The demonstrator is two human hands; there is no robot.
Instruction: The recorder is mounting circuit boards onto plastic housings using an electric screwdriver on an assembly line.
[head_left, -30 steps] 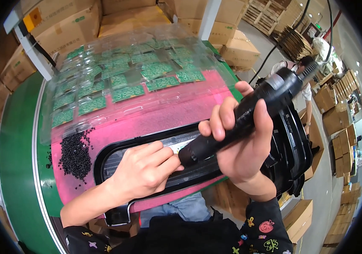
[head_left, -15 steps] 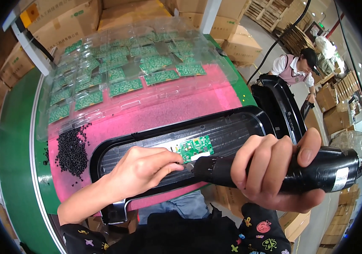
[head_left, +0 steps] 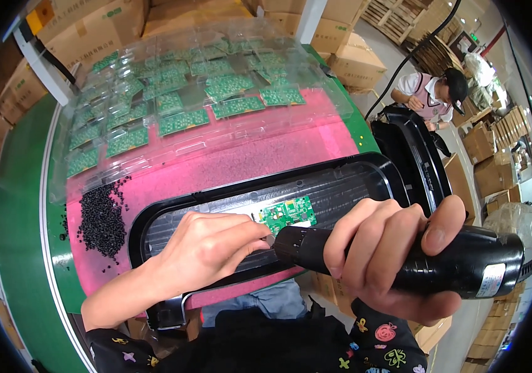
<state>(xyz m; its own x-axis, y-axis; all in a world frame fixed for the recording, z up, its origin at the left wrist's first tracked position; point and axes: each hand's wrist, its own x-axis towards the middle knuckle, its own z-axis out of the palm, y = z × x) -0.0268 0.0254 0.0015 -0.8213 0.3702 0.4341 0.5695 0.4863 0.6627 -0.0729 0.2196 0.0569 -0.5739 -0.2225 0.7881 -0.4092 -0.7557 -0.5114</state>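
Observation:
My right hand [head_left: 383,256] grips a black electric screwdriver [head_left: 452,262] lying almost level, its tip pointing left toward a small green circuit board [head_left: 288,213]. The board sits inside a long black plastic housing [head_left: 228,205] on a pink mat [head_left: 241,163]. My left hand [head_left: 207,248] rests on the housing with its fingertips pinched just left of the screwdriver's tip, beside the board. Whether a screw is between those fingers is hidden.
A heap of small black screws [head_left: 101,217] lies on the mat to the left. Clear plastic trays [head_left: 172,93] with several green boards sit behind. More black housings [head_left: 412,155] are stacked at right, where another person [head_left: 431,93] stands among cardboard boxes.
My right hand has swung the screwdriver from upright down to nearly level and brought its tip to the green board. My left hand stays on the housing, fingers now at the tip.

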